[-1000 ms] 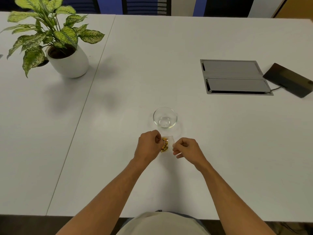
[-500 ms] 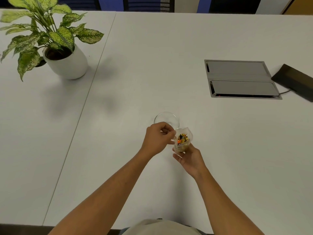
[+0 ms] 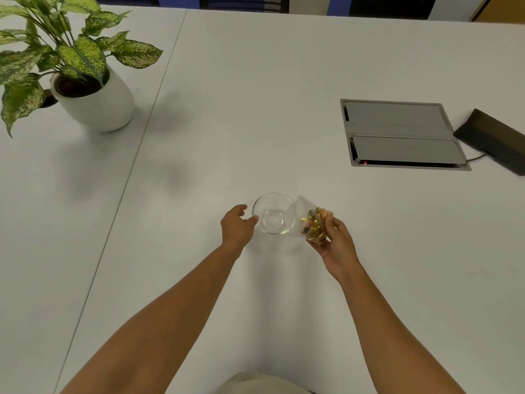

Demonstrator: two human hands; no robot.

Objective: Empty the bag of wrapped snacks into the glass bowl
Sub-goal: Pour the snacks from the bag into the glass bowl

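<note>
Beside the glass bowl point(image 3: 273, 214), the right hand point(image 3: 335, 242) grips a clear bag point(image 3: 308, 221), tilted bowlward. Gold-wrapped snacks point(image 3: 314, 225) fill it. The left hand point(image 3: 236, 226), loosely open, touches the bowl's rim.

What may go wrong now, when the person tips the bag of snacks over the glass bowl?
1. The bag is held by the right hand beside the glass bowl, with its open end just at the rim, so some wrapped snacks may fall onto the table.
2. The left hand touches the bowl's side only with its fingertips; the light bowl might slide if the bag pushes it.
</note>
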